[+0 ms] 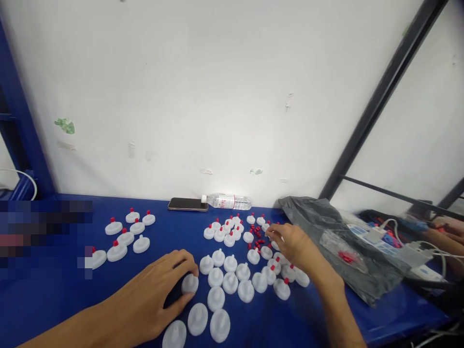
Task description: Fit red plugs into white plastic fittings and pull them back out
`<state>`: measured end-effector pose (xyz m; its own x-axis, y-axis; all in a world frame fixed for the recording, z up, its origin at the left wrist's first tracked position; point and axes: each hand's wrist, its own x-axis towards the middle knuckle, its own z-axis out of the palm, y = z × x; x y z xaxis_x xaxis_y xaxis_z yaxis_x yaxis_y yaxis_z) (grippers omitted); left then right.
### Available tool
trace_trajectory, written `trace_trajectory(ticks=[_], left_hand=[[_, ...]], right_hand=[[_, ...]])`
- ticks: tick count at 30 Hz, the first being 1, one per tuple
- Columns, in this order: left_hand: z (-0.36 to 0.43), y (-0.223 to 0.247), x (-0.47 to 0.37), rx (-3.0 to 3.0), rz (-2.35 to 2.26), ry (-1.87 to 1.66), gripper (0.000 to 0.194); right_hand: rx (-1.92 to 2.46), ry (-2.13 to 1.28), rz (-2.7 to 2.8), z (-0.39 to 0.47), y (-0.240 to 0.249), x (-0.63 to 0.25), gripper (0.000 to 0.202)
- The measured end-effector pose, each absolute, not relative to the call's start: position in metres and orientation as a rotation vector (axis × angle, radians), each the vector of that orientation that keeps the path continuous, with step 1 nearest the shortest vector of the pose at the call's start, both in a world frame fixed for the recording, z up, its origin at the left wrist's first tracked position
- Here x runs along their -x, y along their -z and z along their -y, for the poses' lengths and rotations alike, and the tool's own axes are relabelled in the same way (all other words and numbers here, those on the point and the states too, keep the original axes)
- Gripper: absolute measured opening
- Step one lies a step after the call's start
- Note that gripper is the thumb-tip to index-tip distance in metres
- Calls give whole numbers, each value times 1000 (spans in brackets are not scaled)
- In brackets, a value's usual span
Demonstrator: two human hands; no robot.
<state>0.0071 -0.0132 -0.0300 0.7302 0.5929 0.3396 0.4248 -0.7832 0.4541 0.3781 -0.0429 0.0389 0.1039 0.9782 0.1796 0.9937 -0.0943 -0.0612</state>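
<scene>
My left hand has its thumb and fingers closed around the rim of a white nozzle lid on the blue table. This lid shows no red tip. Beside it, several more bare white lids lie with their spouts up. My right hand is over the right-hand cluster, thumb and forefinger pinched together at the edge of a small pile of loose red tip caps. Whatever is between those fingertips is hidden. White lids with red tips stand around the pile, some partly covered by the right hand.
At far left stands another group of lids, mostly red-tipped. A phone and a clear plastic bottle lie along the wall. On the right are a grey plastic bag, a power strip with cables, and another person's arm.
</scene>
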Motion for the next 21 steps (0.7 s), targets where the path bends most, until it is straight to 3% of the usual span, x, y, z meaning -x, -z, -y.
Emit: trace_trajectory(ticks=[5,9,13,16,21], left_hand=[[7,42,-7,-2644,-782,-788,35],[8,38,-8,-2630,-757,-819,35],[10,32,-9,-2630,-797,-771,38],[9,33,-10,-2683,-756,-823,48],[2,34,-9,-2704,-697,-880,56]], right_hand=[[2228,-36,2172,14,-52,-386,9],[2268,-139,2218,-1,-43,-383,21],[2243,-51,2144,2,-37,-380,13],[2158,51,2038,18,-46,-379,27],[1899,19,1900,63,-60,-350,21]])
